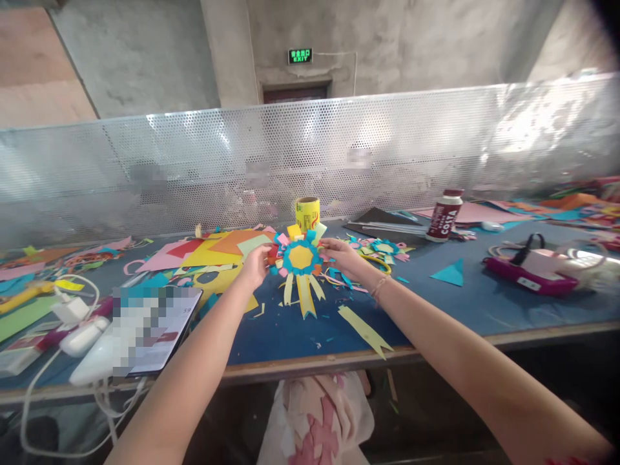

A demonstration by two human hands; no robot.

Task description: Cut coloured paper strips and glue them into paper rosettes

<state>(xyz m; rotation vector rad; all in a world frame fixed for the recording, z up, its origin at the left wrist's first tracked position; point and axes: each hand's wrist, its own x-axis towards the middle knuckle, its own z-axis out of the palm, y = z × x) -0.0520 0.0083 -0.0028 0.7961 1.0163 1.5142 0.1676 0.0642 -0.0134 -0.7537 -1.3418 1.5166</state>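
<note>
Between my hands, a paper rosette [301,257] is held up with its front towards me. It has a yellow centre, a blue ring, colourful tabs round the edge and pale yellow ribbon tails hanging down. My left hand [256,265] pinches its left edge, and my right hand [343,257] grips its right edge. Behind the rosette stands a yellow roll [308,214], partly hidden by it. A loose pale yellow paper strip [364,330] with a notched end lies near the table's front edge. Beyond my right hand, another blue flower-like paper piece [385,247] rests among scraps.
Coloured paper sheets [217,250] are spread on the left. A tablet [167,329], a white charger [70,309] and cables lie at the front left. On the right are a COSTA bottle [443,216], a blue paper triangle [450,272] and a purple power strip [530,276]. A perforated metal screen [300,155] runs behind.
</note>
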